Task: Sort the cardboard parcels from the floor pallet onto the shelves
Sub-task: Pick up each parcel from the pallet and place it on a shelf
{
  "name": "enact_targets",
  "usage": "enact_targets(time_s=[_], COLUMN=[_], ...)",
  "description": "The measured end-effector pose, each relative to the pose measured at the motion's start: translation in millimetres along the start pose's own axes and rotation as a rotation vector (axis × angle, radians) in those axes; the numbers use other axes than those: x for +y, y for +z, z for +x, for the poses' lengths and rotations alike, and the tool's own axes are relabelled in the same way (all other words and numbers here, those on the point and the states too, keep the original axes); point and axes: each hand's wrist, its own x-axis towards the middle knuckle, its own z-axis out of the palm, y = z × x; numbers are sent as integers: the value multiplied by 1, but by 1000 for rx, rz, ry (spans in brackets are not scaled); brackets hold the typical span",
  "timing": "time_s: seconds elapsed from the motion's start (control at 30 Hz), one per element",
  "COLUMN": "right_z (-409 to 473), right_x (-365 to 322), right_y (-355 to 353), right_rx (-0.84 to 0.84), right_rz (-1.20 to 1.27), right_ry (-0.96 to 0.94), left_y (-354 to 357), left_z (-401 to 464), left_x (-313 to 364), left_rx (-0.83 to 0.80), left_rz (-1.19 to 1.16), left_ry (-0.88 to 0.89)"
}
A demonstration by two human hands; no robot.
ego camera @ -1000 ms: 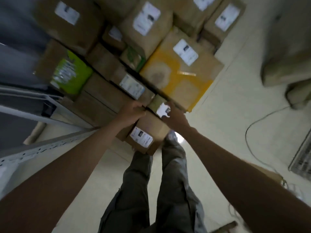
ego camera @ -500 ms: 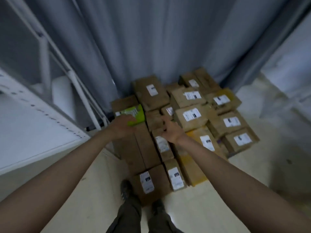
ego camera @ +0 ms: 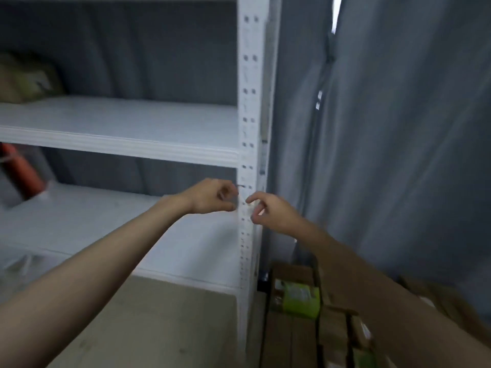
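Note:
Both my hands are raised, empty, in front of the white shelf unit's perforated upright. My left hand is curled with its fingers folded in, just left of the post. My right hand is loosely curled just right of it, with nothing between the fingers. The cardboard parcels lie low at the bottom right, beside the post's foot; one carries a green label. My right forearm hides part of the pile. A bare shelf board runs at chest height, with a lower board behind my left arm.
A red cylinder lies at the left end of the lower board. A blurred brown and green bundle sits at the left of the upper board. A grey curtain hangs to the right of the shelf. Pale floor shows below.
My view swung up from the parcels on the floor to the shelf. Both hands lifted off the pile and now hang empty by the upright.

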Motion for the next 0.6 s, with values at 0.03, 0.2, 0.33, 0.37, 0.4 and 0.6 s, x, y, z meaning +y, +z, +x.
enact_targets(time_s=[0.03, 0.2, 0.33, 0.37, 0.4, 0.6], right_z=[11, 62, 101, 110, 118, 161], right_x=[-23, -130, -208, -225, -242, -322], right_y=[8, 55, 93, 103, 112, 174], right_rx=[-17, -108, -82, -72, -67, -46], right_rz=[12, 19, 6, 6, 9, 74], right_ry=[-41, -204, -288, -300, -311, -349], left_y=[-17, -94, -149, -161, -172, -222], left_z=[-11, -77, -133, -147, -161, -228], left_x=[-13, -97, -172, -190, -206, -294], left_rx=[20, 85, 161, 179, 191, 220], left_rz=[32, 137, 172, 170, 171, 195], left_ry=[-8, -117, -216, -239, -261, -359])
